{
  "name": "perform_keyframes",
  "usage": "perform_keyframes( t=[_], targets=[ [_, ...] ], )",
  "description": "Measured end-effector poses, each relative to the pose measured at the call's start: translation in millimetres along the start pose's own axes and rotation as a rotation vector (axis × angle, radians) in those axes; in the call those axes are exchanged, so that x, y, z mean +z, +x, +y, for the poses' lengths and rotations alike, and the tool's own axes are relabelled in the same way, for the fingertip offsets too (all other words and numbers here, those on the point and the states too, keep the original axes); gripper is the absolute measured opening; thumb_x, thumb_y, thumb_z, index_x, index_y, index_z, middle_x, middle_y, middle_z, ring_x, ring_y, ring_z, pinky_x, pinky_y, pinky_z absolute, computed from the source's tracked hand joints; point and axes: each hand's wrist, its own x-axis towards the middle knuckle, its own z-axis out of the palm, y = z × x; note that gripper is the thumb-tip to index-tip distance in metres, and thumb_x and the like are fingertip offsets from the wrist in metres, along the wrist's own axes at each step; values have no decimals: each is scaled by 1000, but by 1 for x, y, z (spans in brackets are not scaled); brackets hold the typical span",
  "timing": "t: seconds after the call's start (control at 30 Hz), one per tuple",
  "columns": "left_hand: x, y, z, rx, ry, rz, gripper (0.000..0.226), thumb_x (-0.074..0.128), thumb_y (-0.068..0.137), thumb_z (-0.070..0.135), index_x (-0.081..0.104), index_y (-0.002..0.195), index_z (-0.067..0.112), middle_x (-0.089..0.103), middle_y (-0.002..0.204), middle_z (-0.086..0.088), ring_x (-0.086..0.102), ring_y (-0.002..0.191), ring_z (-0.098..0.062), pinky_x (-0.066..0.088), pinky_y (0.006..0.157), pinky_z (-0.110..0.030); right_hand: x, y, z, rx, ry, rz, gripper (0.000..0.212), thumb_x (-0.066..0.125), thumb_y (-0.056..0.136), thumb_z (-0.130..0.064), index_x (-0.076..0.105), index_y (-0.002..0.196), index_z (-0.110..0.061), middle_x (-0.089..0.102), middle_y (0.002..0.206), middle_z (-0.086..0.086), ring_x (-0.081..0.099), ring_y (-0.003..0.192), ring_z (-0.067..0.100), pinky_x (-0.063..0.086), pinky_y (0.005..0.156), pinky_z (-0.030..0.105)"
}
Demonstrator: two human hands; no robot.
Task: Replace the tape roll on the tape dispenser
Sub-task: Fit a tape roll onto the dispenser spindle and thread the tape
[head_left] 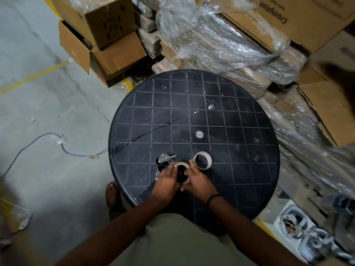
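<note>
On a round black table point(194, 116), near its front edge, lies a metal tape dispenser point(164, 160) with a dark wheel. Just right of it a brown tape roll point(182, 167) is held between both hands. My left hand point(167, 182) cups its left side and my right hand point(197, 179) grips its right side. The lower part of this roll is hidden by my fingers. A second roll, pale and thin-walled point(203, 160), lies flat on the table to the right, touching nothing I hold.
A small round white cap point(199, 134) sits near the table's middle. Cardboard boxes point(107, 35) and plastic-wrapped stacks point(221, 37) crowd the far and right sides. A thin cable point(63, 146) runs across the concrete floor at left. My sandalled foot point(112, 194) stands beside the table.
</note>
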Motion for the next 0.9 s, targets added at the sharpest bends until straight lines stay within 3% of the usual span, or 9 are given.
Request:
perform_keyframes(
  t=[0.13,0.3,0.43,0.57,0.7,0.8,0.9],
  targets=[
    [-2,-11,4,33,-87,7,66,66,85,24,44,146,11,44,152,-9,48,130,-28,33,110,-29,3,2,-1,13,-68,-47,79,82,71,-31,41,138,-20,11,164,10,49,132,35,46,104,40],
    [-10,-21,2,28,-121,11,64,65,88,19,42,146,11,40,155,-7,46,135,-26,33,111,-29,5,1,-4,-42,-248,76,50,61,81,-50,52,122,-22,30,148,1,52,123,29,56,85,44],
    [-11,-21,4,12,-85,38,67,61,90,19,35,150,10,34,158,-9,40,139,-26,31,113,-28,4,2,-9,-80,-237,67,58,66,81,-45,40,129,-25,17,163,5,34,140,30,51,98,47],
    [2,-21,6,72,129,40,64,46,94,13,23,151,-5,22,159,-26,18,149,-36,14,120,-36,11,6,-16,-110,-297,98,70,61,88,-22,25,149,-15,12,165,11,27,146,35,34,116,40],
    [15,-30,4,122,311,-40,61,21,98,13,-2,150,-11,-14,155,-31,-11,147,-44,-6,119,-48,22,11,-12,-126,-330,83,75,45,91,-18,11,157,-12,7,166,12,6,152,36,19,123,48],
    [16,-32,3,105,351,-96,61,17,100,13,-12,149,-8,-26,153,-28,-20,146,-42,-6,121,-49,18,9,-13,-117,-289,53,77,48,94,-28,7,158,-15,2,167,8,2,153,33,14,125,44],
    [20,-32,1,84,268,-147,70,26,97,13,-18,149,-6,-34,150,-25,-22,146,-41,3,123,-50,14,11,-17,-117,-273,53,81,54,90,-26,9,158,-18,6,166,6,8,152,34,17,124,42]
  ],
)
